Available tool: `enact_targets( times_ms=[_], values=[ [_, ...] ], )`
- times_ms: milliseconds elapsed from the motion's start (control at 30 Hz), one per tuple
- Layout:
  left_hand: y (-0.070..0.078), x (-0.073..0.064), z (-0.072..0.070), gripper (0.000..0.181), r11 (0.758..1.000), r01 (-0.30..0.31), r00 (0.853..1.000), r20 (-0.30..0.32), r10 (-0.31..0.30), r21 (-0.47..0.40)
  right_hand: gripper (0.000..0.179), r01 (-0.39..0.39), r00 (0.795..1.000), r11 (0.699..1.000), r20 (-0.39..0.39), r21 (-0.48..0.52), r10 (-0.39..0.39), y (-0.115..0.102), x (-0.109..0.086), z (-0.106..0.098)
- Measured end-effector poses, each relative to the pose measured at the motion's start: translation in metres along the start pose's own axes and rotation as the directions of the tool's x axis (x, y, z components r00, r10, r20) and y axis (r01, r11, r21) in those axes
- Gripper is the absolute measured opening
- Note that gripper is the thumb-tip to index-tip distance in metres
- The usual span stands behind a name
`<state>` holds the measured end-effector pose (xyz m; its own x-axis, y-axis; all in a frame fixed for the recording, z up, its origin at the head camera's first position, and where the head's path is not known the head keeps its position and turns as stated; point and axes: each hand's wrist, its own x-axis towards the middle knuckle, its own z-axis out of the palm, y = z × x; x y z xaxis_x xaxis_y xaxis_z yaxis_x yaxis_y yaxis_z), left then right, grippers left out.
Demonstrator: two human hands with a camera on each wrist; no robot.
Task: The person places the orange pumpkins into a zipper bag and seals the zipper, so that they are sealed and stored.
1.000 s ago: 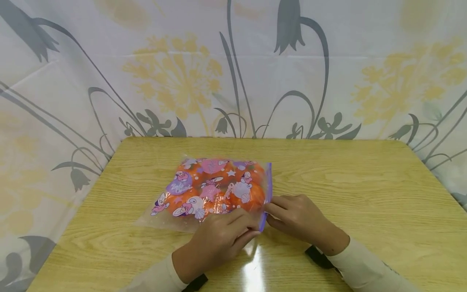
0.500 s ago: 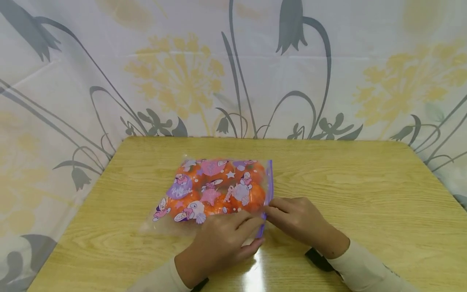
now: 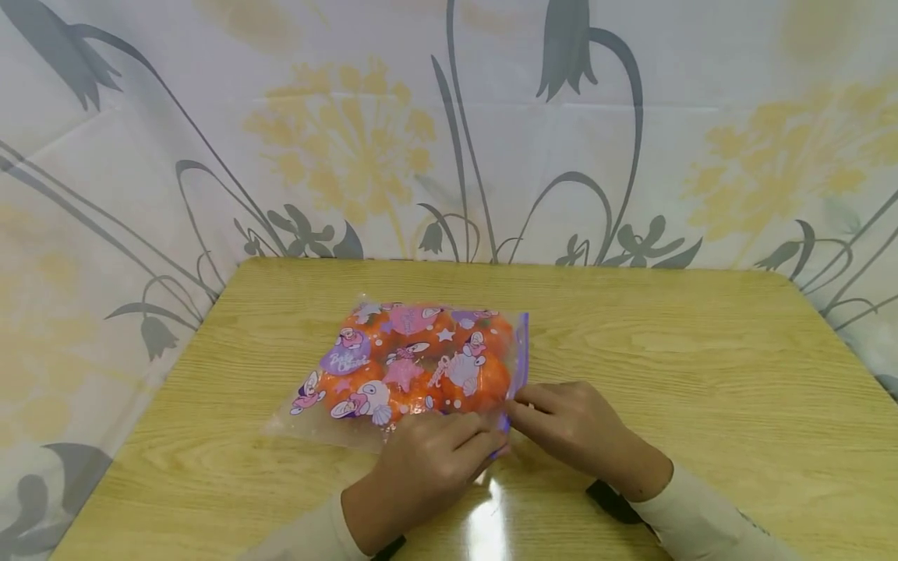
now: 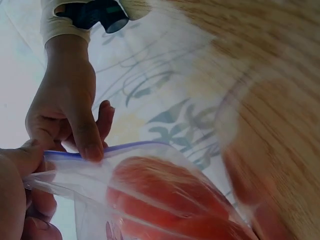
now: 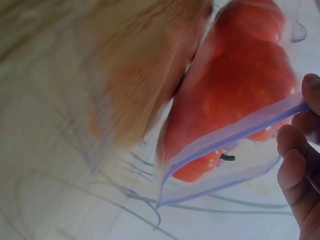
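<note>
A clear zip bag (image 3: 403,374) with a pink and lilac cartoon print lies flat, bulging with round orange-red things (image 4: 150,185). In the right wrist view a short green stem (image 5: 227,157) shows among them. The purple zip edge (image 3: 521,351) faces right, and its two strips stand apart in the right wrist view. My left hand (image 3: 435,460) pinches the bag's mouth at the near corner. Just beyond it, my right hand (image 3: 578,425) pinches the zip edge between thumb and fingers. In the left wrist view both hands are close together on that edge.
The bag rests on a wood-grain table (image 3: 701,374). A pale curtain (image 3: 491,156) with grey and yellow flowers hangs behind the table and along its sides. Dark straps (image 3: 613,502) sit at the wrists.
My left fingers loosened at the near corner half a second ago and now close on it again. My right hand keeps its pinch, almost in place. The bag has barely shifted.
</note>
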<state>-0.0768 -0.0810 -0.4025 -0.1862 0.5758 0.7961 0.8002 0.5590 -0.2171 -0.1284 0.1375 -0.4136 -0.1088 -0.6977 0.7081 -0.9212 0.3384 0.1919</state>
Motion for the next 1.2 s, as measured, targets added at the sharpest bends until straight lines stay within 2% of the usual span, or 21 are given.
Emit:
enact_targets(
  times_ms=[233,400,533,600,667,733,800,867,933,967,1067,1100,1133,1200],
  values=[
    [-0.004,0.002,-0.002,0.036,0.996,-0.076,0.997,-0.022,0.077,0.040,0.030,0.014,1.000,1.000,0.019,-0.002,-0.014,0.003,0.001,-0.001],
    [-0.005,0.000,-0.003,0.034,0.996,-0.077,0.997,-0.019,0.078,0.035,0.029,0.020,1.000,1.000,0.019,0.010,-0.021,0.006,0.001,0.002],
    [-0.004,-0.001,-0.002,0.035,0.998,-0.051,0.999,-0.010,0.051,0.021,0.029,0.002,1.000,1.000,0.026,0.022,-0.002,0.007,0.000,0.003],
    [-0.004,-0.002,-0.001,0.035,1.000,-0.019,1.000,0.007,0.019,0.008,0.030,-0.045,0.998,0.999,0.043,0.024,0.043,0.007,-0.001,0.003],
    [-0.003,-0.001,0.000,0.035,1.000,0.020,1.000,0.021,-0.020,-0.006,0.031,-0.142,0.988,0.989,0.074,0.038,0.139,0.006,-0.003,0.001],
    [-0.003,-0.001,0.001,0.034,0.998,0.061,0.998,0.029,-0.061,-0.012,0.020,-0.290,0.951,0.954,0.132,0.077,0.279,0.004,-0.005,-0.002],
    [-0.004,0.000,0.001,0.032,0.996,0.091,0.996,0.020,-0.090,-0.015,0.016,-0.453,0.882,0.881,0.213,0.138,0.420,0.002,-0.006,-0.006],
    [-0.003,0.000,0.001,0.033,0.993,0.115,0.993,0.014,-0.114,-0.010,0.020,-0.606,0.784,0.761,0.329,0.229,0.526,0.000,-0.006,-0.009],
    [-0.003,0.000,0.001,0.033,0.990,0.139,0.990,0.014,-0.139,-0.015,0.024,-0.722,0.686,0.602,0.469,0.342,0.556,-0.001,-0.005,-0.011],
    [-0.003,0.000,0.001,0.033,0.989,0.148,0.989,0.014,-0.148,-0.013,0.027,-0.767,0.639,0.509,0.536,0.391,0.552,-0.001,-0.004,-0.012],
    [-0.002,-0.001,0.003,0.031,0.988,0.156,0.988,0.014,-0.156,-0.015,0.042,-0.862,0.496,0.192,0.701,0.469,0.512,-0.001,-0.002,-0.012],
    [-0.002,-0.001,0.004,0.031,0.988,0.154,0.988,0.011,-0.154,-0.016,0.047,-0.876,0.456,0.102,0.737,0.472,0.499,-0.001,-0.001,-0.012],
    [-0.001,-0.001,0.005,0.030,0.989,0.149,0.989,0.006,-0.149,-0.015,0.050,-0.884,0.420,0.030,0.761,0.467,0.494,-0.002,-0.001,-0.011],
    [0.002,-0.001,0.007,0.030,0.992,0.129,0.992,-0.008,-0.129,-0.011,0.053,-0.889,0.353,-0.084,0.792,0.450,0.498,-0.004,0.000,-0.009]
  ],
)
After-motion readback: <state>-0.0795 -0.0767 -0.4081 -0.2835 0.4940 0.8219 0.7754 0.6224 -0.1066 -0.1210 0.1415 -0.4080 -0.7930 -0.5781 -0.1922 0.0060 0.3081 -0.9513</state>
